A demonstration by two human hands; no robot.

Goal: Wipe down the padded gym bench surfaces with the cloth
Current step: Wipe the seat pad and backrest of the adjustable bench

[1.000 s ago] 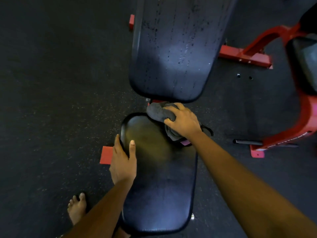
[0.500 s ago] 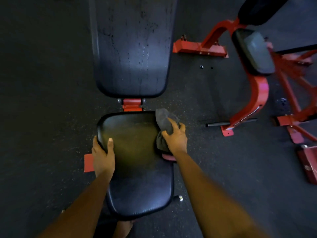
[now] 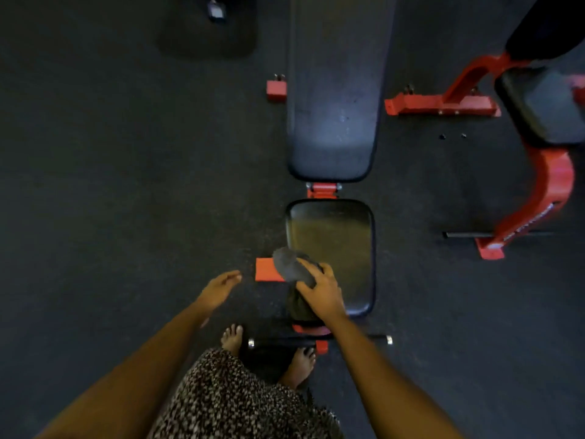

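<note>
My right hand [image 3: 319,293] reaches forward, arm nearly straight, fingers curled over the grey cloth [image 3: 289,264] at the lower-left edge of the seat pad [image 3: 335,236]; the cloth overhangs that edge. My left hand [image 3: 221,288] hovers loose and spread over the floor [image 3: 126,217] just left. Beyond, at upper centre, lies the back pad [image 3: 332,106], with open floor on its left.

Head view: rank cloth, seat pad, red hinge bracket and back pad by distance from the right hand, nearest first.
1. cloth: gripped by the right hand, at the seat's left edge.
2. seat pad: directly beneath the hand.
3. red hinge bracket: just past the seat's far end.
4. back pad: farthest, beyond the bracket.
</note>
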